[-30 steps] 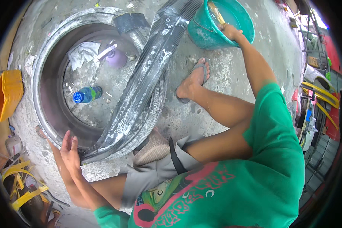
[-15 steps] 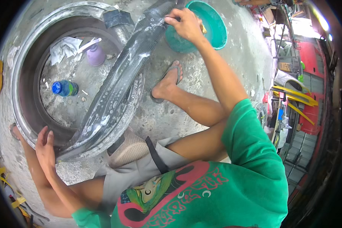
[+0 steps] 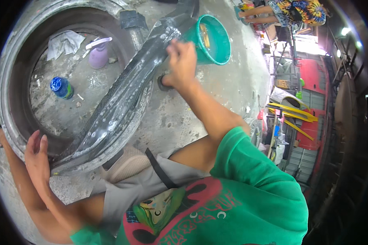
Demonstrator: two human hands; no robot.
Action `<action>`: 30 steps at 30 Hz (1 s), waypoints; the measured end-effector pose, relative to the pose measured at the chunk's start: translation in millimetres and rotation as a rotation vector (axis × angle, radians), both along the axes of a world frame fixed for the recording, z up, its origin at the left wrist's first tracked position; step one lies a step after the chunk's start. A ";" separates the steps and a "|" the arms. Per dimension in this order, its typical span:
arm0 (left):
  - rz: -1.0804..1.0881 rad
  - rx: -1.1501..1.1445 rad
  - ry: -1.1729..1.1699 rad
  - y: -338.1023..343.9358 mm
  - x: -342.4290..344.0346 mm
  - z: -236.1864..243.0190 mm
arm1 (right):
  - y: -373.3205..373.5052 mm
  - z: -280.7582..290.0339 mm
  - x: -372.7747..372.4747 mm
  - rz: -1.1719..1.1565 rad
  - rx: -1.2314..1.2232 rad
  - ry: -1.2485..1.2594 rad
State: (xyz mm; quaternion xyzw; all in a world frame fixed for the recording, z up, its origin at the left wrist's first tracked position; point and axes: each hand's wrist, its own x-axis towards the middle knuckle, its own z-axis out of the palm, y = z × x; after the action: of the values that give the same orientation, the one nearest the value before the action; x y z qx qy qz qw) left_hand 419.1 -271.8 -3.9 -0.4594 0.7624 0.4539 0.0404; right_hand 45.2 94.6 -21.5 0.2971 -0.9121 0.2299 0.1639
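Note:
A long dark strip (image 3: pixel 122 92) with a mesh-like weave along its edge lies slantwise across a large ring (image 3: pixel 13 87), the two making contact at the near end. Its surface is wet, with whitish bubbles and streaks. My right hand (image 3: pixel 183 61) is over the strip's far part, fingers smeared by motion; whether it grips anything is unclear. My left hand (image 3: pixel 37 153) rests at the ring's near left edge, beside the strip's near end, fingers stretched and nothing visible in them. A teal bucket (image 3: pixel 224 45) with a yellowish item inside stands right of the strip.
Inside the ring are a blue-capped bottle (image 3: pixel 62 87), a purple container (image 3: pixel 98 57) with a white handle, and a white cloth (image 3: pixel 65 44). A dark patch (image 3: pixel 133 19) lies on the ring's far rim. Another person (image 3: pixel 292 12) stands at far right, near yellow bars (image 3: pixel 292 111).
My right hand has moved nearer and left along the strip, away from its spot by the bucket. My view has shifted, bringing another person into sight. My left hand stays at the ring's edge.

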 end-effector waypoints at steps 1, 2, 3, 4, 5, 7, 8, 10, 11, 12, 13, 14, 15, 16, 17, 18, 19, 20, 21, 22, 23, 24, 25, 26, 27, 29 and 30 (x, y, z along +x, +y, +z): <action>0.001 0.027 0.025 2.1 -8.1 -11.0 | 6.2 11.5 26.1 0.077 0.016 -0.016; -0.005 0.010 -0.005 7.4 -15.0 -3.1 | 10.7 12.8 23.7 0.075 0.033 -0.012; -0.006 0.025 -0.002 10.7 -23.9 3.5 | 16.2 13.7 20.3 0.127 0.058 0.017; 0.005 0.016 -0.032 11.1 -23.9 17.0 | 17.1 9.4 23.8 0.186 0.064 0.022; -0.006 0.022 -0.047 11.7 -26.8 14.0 | 12.9 16.9 9.8 0.022 0.086 0.004; 0.003 0.049 -0.043 5.6 -21.0 1.9 | 3.3 20.8 -47.7 -0.131 0.109 0.174; -0.024 0.050 -0.027 5.1 -19.7 -7.5 | 5.5 16.1 -40.2 -0.144 0.120 0.176; -0.062 0.023 -0.065 4.3 -16.7 -3.5 | -6.7 3.1 -8.1 -0.215 0.043 0.119; -0.054 0.027 -0.056 7.6 -23.4 4.9 | -2.5 5.0 16.5 -0.071 0.101 0.115; -0.056 0.000 -0.125 12.6 -30.1 16.8 | -1.8 5.0 44.6 -0.032 0.018 0.026; -0.069 -0.022 -0.197 17.4 -33.4 21.9 | 2.3 5.1 62.7 -0.002 -0.059 -0.066; -0.068 -0.019 -0.157 13.6 -28.2 14.0 | 2.4 7.3 49.2 -0.002 -0.051 -0.065; -0.081 -0.012 -0.165 9.7 -22.4 9.1 | 1.8 9.7 30.9 -0.013 -0.010 -0.027; -0.039 0.004 -0.109 6.2 -16.9 5.5 | -1.2 11.4 11.1 -0.023 0.031 0.010; 0.008 0.017 -0.058 5.9 -11.3 2.0 | -7.0 7.5 -8.4 -0.190 -0.006 0.057; 0.001 0.015 0.008 8.1 -13.3 -5.4 | -9.0 7.3 -24.6 -0.289 0.024 0.066; 0.000 0.017 0.004 7.9 -14.8 -4.4 | -14.6 4.7 -31.8 -0.382 0.042 0.069; -0.022 0.005 -0.084 7.8 -18.0 -0.1 | -17.4 1.4 -18.4 -0.336 0.045 0.074; -0.043 -0.006 -0.171 8.8 -21.2 6.2 | -15.2 -2.9 7.9 -0.289 0.047 0.080; -0.050 -0.018 -0.179 13.5 -28.1 17.7 | -9.7 -5.2 33.5 -0.197 0.080 0.086; -0.039 -0.020 -0.171 13.6 -30.2 18.0 | -3.3 -2.6 56.8 -0.066 0.082 0.076; -0.059 -0.057 -0.185 14.5 -31.3 17.8 | -3.3 1.1 62.3 -0.057 0.075 0.022; -0.086 -0.090 -0.200 15.6 -31.3 16.6 | -1.8 4.1 66.0 -0.056 0.072 -0.035; -0.100 -0.088 -0.202 13.8 -27.5 11.0 | -3.3 3.4 50.7 -0.126 0.076 0.006; -0.080 -0.060 -0.125 8.1 -20.0 3.1 | -9.7 2.1 24.8 -0.197 0.078 0.042; -0.057 -0.033 -0.063 7.5 -8.8 -2.0 | -27.3 9.7 -15.2 -0.429 0.054 -0.042; -0.072 -0.027 -0.059 7.1 -8.8 -3.8 | -25.1 6.2 -9.3 -0.460 0.059 -0.006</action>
State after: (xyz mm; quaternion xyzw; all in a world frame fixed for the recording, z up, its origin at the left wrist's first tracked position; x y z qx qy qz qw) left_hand 410.3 -264.7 -7.7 -0.4455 0.7830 0.4279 0.0727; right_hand 35.9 69.5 -15.3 0.0854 -0.9627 0.1607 0.2003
